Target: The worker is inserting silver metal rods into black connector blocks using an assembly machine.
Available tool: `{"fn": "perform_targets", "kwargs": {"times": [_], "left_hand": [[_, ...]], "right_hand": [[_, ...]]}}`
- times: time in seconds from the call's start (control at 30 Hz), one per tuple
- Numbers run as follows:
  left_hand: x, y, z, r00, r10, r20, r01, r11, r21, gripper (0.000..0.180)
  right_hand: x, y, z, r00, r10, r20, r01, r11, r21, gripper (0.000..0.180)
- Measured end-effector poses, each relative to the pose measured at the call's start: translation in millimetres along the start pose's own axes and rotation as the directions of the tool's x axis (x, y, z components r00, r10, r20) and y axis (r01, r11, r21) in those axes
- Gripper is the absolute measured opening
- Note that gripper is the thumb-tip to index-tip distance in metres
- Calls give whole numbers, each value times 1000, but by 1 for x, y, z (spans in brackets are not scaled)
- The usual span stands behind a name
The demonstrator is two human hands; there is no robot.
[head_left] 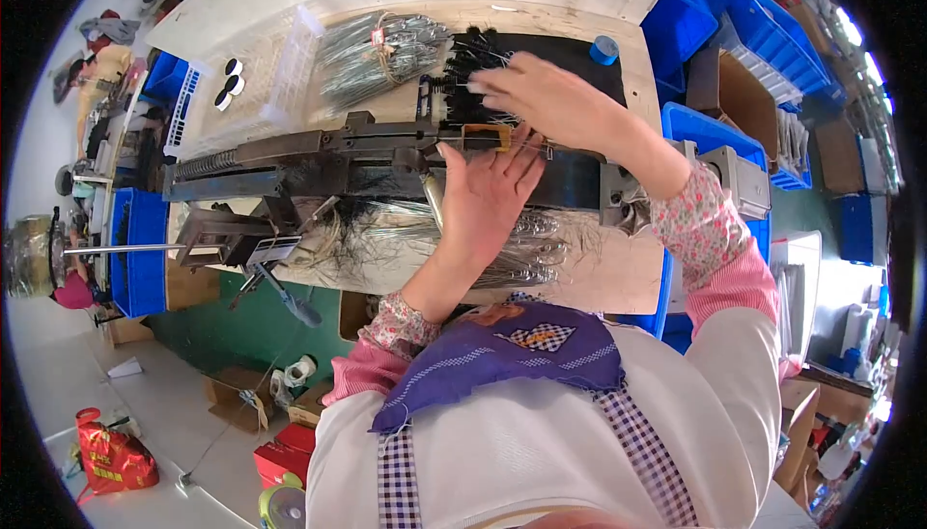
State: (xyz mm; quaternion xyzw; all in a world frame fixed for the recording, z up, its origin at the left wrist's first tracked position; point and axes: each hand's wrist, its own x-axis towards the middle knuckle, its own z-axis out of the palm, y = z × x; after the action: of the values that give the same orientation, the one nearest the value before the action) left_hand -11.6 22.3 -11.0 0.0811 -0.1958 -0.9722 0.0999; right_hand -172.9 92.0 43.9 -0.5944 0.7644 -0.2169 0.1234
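Note:
My left hand is turned palm up with its fingers spread. It lies against the right end of a long dark metal machine, just below a yellowish block. Thin wire shows near its fingertips. Above it, my right hand reaches in from the right, fingers stretched out and slightly blurred, with nothing visible in them. Those fingers are beside a pile of black bristle brushes on a dark mat. Loose metal wires lie on the near side of the bench, beside my left wrist.
A tied bundle of metal wires lies at the back, beside a clear plastic basket. A blue tape roll sits on the mat. Blue crates stand to the right. A clamp mechanism juts out at the bench's near left.

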Motion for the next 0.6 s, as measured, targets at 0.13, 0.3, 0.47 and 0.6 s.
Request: {"fn": "perform_targets", "kwargs": {"times": [0.13, 0.3, 0.47, 0.6], "left_hand": [[-3, 5, -9, 998, -52, 45, 60, 981, -183, 83], [-5, 7, -3, 998, -61, 5, 60, 974, -218, 96], [-6, 15, -2, 999, -16, 34, 21, 986, -165, 94], [-12, 21, 0, 997, 34, -64, -40, 996, -84, 87]], "right_hand": [[-27, -28, 4, 931, -275, -239, 188, 925, -330, 45], [-25, -36, 25, 902, -195, -386, 136, 975, -176, 29], [-11, -20, 17, 941, -54, -333, 68, 997, 29, 10], [1, -32, 25, 901, -156, -404, 140, 988, -67, 8]]}}
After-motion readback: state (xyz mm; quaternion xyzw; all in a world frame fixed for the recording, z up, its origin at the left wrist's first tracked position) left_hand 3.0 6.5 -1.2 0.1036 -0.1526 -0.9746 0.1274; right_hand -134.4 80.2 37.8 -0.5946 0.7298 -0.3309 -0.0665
